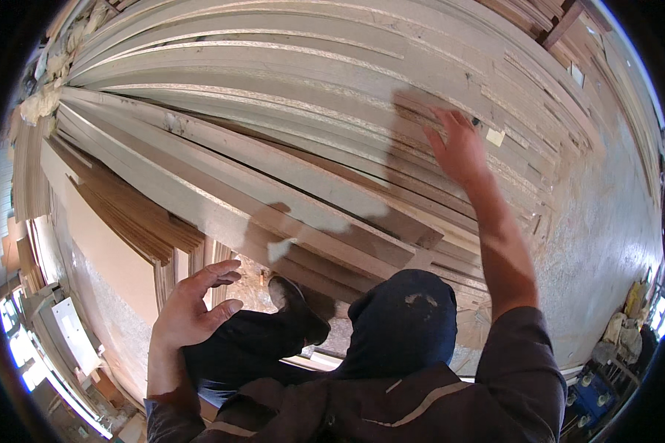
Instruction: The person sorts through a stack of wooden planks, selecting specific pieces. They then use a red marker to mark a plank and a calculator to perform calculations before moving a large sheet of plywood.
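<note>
My right hand [459, 146] reaches forward over a wide pile of long, grey-brown boards [295, 92], fingers apart and nothing in them. Its shadow falls on the boards just to its left; whether the fingertips touch them I cannot tell. A small pale yellow tag [495, 137] lies on the boards beside that hand. Lower down at the left, my left hand [196, 304] hovers beside my bent leg, its fingers loosely curved and thumb apart, empty. Nearest to it are the ends of a stack of thin brown sheets [137, 214].
My dark shoe [300, 308] stands by the near board ends, with my knee [406, 317] bent beside them. Ragged yellowish material [41, 105] sits at the boards' far left end. Blue equipment [592, 397] stands at the lower right. A white panel [75, 336] leans at the lower left.
</note>
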Available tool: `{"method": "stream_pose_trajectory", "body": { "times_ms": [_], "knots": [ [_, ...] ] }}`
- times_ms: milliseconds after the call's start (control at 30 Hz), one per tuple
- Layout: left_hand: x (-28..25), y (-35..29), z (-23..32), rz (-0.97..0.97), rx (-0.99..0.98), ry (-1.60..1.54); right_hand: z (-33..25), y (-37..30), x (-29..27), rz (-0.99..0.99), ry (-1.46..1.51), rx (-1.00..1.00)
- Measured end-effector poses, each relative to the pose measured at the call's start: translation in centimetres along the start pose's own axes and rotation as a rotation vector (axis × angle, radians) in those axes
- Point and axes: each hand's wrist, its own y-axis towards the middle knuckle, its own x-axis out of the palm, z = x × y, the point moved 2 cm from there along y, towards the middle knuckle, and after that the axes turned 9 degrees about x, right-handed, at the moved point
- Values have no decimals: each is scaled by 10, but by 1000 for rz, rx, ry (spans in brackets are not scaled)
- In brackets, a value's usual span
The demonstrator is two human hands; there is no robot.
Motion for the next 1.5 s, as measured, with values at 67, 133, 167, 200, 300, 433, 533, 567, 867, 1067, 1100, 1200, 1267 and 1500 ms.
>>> {"method": "stream_pose_trajectory", "body": {
  "times_ms": [67, 133, 167, 200, 300, 433, 533, 567, 867, 1067, 1100, 1200, 1267, 1500],
  "knots": [
    [3, 10, -1, -33, 3, 115, 8, -42, 4, -86, 112, 150],
    [2, 28, 4, -93, -3, 310, 19, -96, 22, -277, 65, 234],
    [1, 41, 2, -126, 51, 367, 21, -123, 31, -328, -14, 233],
    [0, 55, -3, -139, 90, 455, 17, -143, 37, -382, -90, 226],
    [11, 123, -2, -156, 173, 605, 1, -170, 38, -476, 118, 438],
    [43, 204, -33, -45, 531, 744, -3, -184, 37, -362, 183, 433],
    [66, 231, -36, -354, 254, 791, -17, -207, 39, -148, 233, 377],
    [68, 229, -41, -371, 271, 833, -17, -213, 41, -111, 230, 363],
    [44, 239, -2, -343, 257, 841, 3, -181, 5, -188, 276, 400],
    [-36, 299, 100, 121, 634, 905, -1, -23, -143, 331, 167, 1],
    [-46, 300, 113, 214, 690, 1014, -3, 11, -162, 257, 29, 196],
    [-57, 331, 140, 510, 898, 1132, -45, 44, -202, 321, 143, 401],
    [-70, 311, 132, 587, 881, 1067, -39, 69, -204, 424, 240, 289],
    [45, 237, -30, -94, 432, 869, 54, -34, -11, 184, 131, -12]
  ]
}}
